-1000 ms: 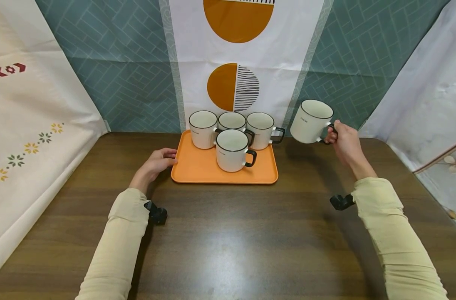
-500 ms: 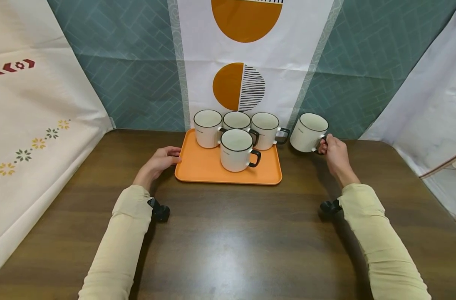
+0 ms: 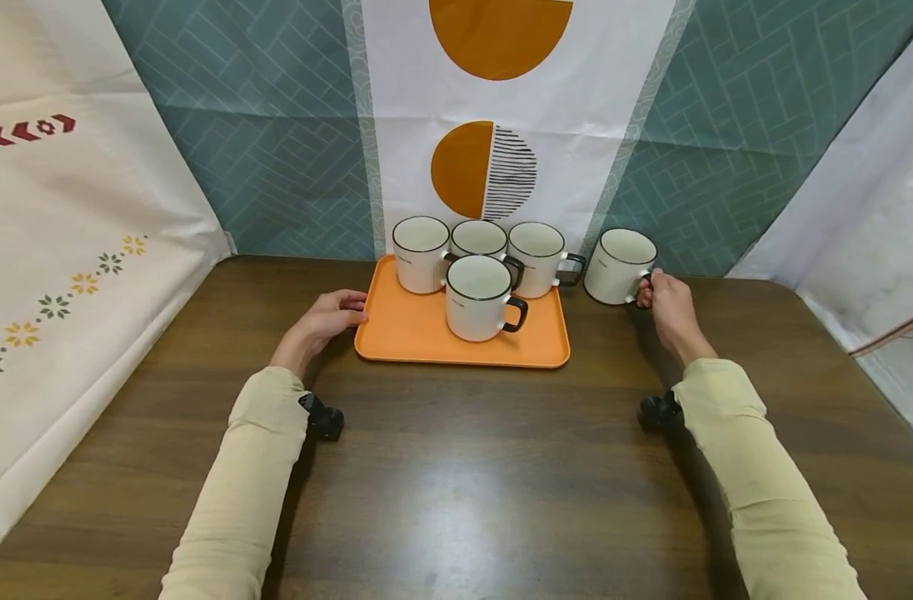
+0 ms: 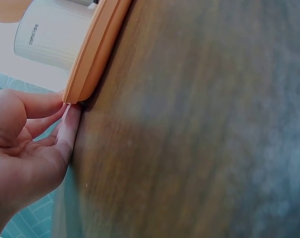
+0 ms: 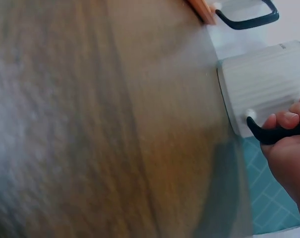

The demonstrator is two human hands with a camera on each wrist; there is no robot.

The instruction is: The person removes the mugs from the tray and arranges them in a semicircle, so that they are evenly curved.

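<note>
1. The right hand (image 3: pixel 670 312) gripped the handle of a white mug (image 3: pixel 618 268) right of the orange tray (image 3: pixel 400 333), apparently upon the table (image 3: pixel 456 450).
2. The left hand (image 3: pixel 323 323) pinched the tray's left edge; a sharp tug could have jostled its four mugs (image 3: pixel 475 310).
3. Drifting leftward, the gripped mug might have struck the nearest jutting handle (image 5: pixel 249 24) (it overhung the rim).

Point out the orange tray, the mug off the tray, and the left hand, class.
Orange tray (image 3: pixel 406 327): head view, bare floor towards its left end.
Mug off the tray (image 3: pixel 614 278): head view, outer wall.
Left hand (image 3: pixel 321 322): head view, middle of the hand.
</note>
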